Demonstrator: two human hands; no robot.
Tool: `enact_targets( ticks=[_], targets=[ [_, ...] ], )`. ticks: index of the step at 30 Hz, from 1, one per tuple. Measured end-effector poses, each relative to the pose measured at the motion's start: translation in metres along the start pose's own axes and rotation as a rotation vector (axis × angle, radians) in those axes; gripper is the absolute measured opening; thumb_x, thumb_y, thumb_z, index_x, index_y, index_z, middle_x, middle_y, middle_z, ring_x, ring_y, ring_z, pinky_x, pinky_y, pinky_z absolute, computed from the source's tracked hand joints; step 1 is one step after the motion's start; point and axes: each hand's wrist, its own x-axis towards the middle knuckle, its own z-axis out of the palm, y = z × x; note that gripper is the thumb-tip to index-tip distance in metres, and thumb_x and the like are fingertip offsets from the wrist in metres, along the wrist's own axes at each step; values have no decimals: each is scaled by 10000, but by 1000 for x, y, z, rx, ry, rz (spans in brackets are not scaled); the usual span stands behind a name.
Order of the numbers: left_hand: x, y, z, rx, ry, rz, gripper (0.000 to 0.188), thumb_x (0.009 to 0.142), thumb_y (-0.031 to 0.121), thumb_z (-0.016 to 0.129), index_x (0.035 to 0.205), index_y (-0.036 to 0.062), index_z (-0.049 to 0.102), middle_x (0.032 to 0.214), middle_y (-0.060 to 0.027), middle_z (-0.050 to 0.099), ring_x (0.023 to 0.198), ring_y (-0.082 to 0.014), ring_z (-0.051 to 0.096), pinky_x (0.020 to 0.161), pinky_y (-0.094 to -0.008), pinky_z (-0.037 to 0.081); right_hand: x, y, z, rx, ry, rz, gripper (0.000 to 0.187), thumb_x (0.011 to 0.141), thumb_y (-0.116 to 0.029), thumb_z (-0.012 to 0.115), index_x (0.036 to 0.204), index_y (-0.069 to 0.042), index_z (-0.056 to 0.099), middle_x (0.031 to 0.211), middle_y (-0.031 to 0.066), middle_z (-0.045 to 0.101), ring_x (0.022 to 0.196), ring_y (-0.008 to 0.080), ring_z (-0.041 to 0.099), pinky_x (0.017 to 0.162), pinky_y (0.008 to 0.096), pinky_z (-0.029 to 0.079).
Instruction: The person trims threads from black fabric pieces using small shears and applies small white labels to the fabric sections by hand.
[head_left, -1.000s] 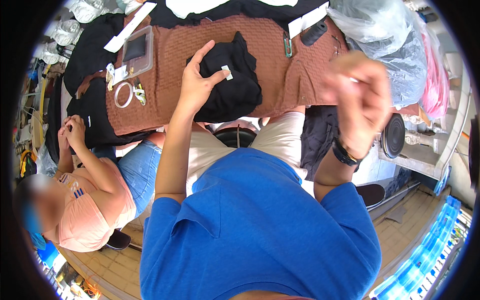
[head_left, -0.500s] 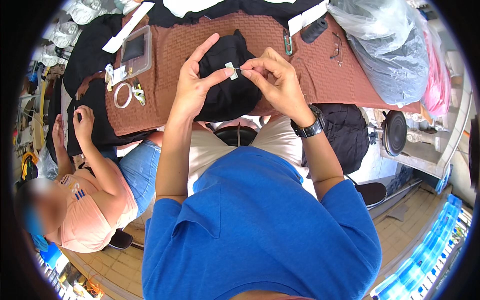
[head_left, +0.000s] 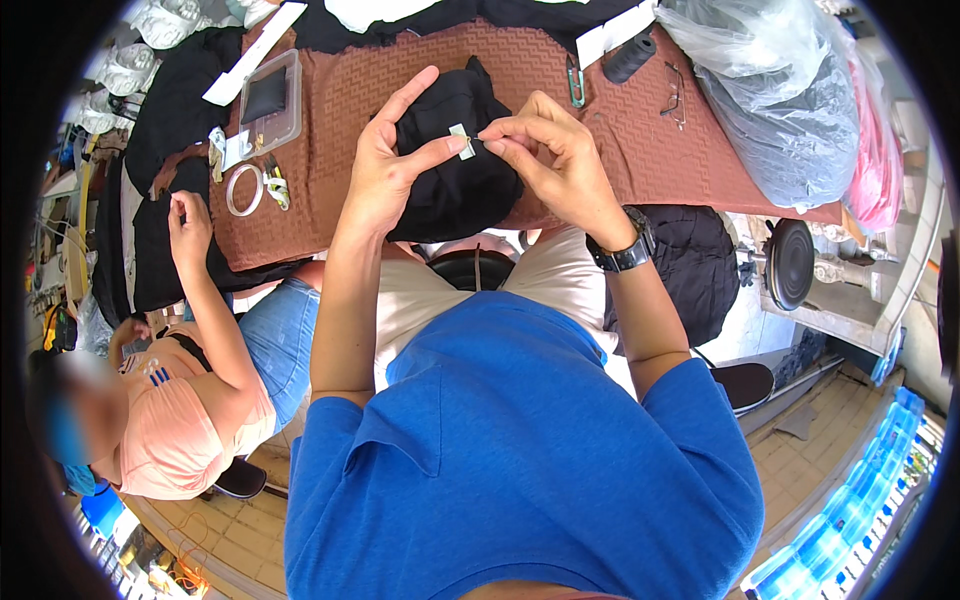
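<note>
A bunched black cloth (head_left: 455, 195) lies at the table's near edge, with a small pale label (head_left: 459, 130) on it. My left hand (head_left: 385, 165) holds the cloth, its thumb pressed on the label and its index finger pointing up and away. Some of its other fingers are hidden behind the fabric. Close to the label's right side, my right hand (head_left: 550, 160) pinches a thin needle (head_left: 474, 138) between thumb and forefinger. The needle is tiny here, and I cannot tell how far it sits in the cloth.
Thread snips (head_left: 575, 82), a dark thread spool (head_left: 629, 60) and eyeglasses (head_left: 676, 97) lie at the far right. Leftward are a clear plastic box (head_left: 291, 128) and a white ring (head_left: 238, 190). Plastic-bagged goods (head_left: 765, 110) fill the right end. A co-worker (head_left: 200, 410) sits at left.
My right fingers have shifted slightly left, nearer the label; my left hand holds its place. The co-worker's hands have parted, one rising toward the table and the other dropping.
</note>
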Motion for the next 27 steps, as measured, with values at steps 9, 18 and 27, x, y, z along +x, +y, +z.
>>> enact_targets(
  ticks=[9, 18, 27],
  targets=[
    [-1, -1, -1, -22, -6, -8, 740, 804, -75, 798, 1484, 24, 523, 1280, -93, 671, 1137, -142, 647, 1015, -297, 526, 2, -2, -4, -6, 2, 20, 131, 909, -32, 732, 1030, -60, 772, 836, 37, 522, 718, 127, 545, 630, 279, 451],
    [0, 1, 0, 5, -26, -18, 756, 809, -76, 780, 1503, -2, 490, 1328, -125, 650, 1196, -162, 631, 1059, -307, 498, 2, -6, -3, -35, -17, -8, 149, 899, -16, 721, 1033, -59, 769, 844, 46, 538, 713, 139, 553, 631, 286, 459],
    [-1, 0, 1, 1, -1, 17, 745, 800, -68, 807, 1483, 23, 523, 1292, -95, 665, 1159, -144, 636, 1025, -299, 522, 1, -6, -2, -11, -24, -6, 140, 912, -13, 722, 1043, -36, 767, 842, 17, 526, 710, 103, 507, 632, 259, 420]
  ],
)
